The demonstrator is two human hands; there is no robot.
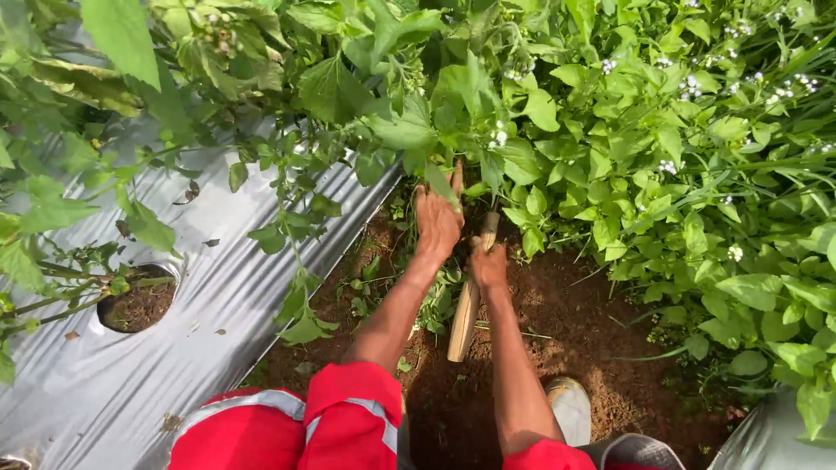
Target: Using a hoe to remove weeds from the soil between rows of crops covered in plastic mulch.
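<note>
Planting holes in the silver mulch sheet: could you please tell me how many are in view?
1 whole planting hole shows, at the left of the silver mulch sheet, with stems growing from it. A dark edge at the bottom-left corner may be another; leaves may hide more.

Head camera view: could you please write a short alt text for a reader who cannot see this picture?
Seen from above, a person's left hand reaches into leafy green plants while the right hand grips a wooden tool handle over brown soil. Silver plastic sheeting covers the ground on the left, with a planting hole in it. The person wears red sleeves.
</note>
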